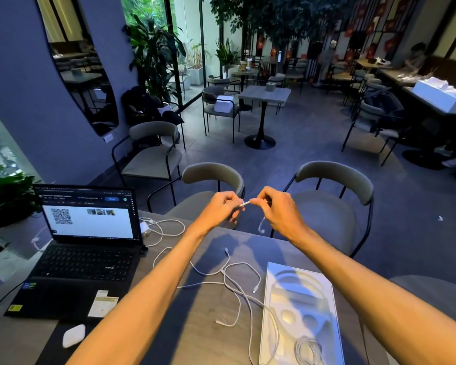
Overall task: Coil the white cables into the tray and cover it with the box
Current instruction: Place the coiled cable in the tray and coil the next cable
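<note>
A: Obs. 1, hands. Both are raised above the far edge of the tabletop [208,259], forearms stretched forward. The left hand [220,208] is curled closed, fingers pinched on a short white cable end [244,203]. The right hand [277,209] is closed the same way, pinching the other side of that piece, so the white tip bridges the small gap between them.

B: Anything hanging from it?

A: A bit of white cord shows below the right hand; where it runs from there I cannot tell.

B: Obs. 2, cables on the surface?

A: Loose white cables [234,283] lie sprawled in open loops across the middle of the tabletop, between the laptop [84,254] and the tray [300,312]. Several connector ends lie free. One strand runs over the tray's left edge.

B: Tray contents?

A: White moulded tray at near right, long side running away from the viewer, round and arched recesses mostly bare. A small coiled bundle [307,349] sits at its near end.

B: Other items?

A: Open laptop at left with the screen lit; a white charger [144,227] just behind its right corner with its own cord; a white mouse [73,335] at the near left edge. Two grey chairs [334,180] stand across the table
</note>
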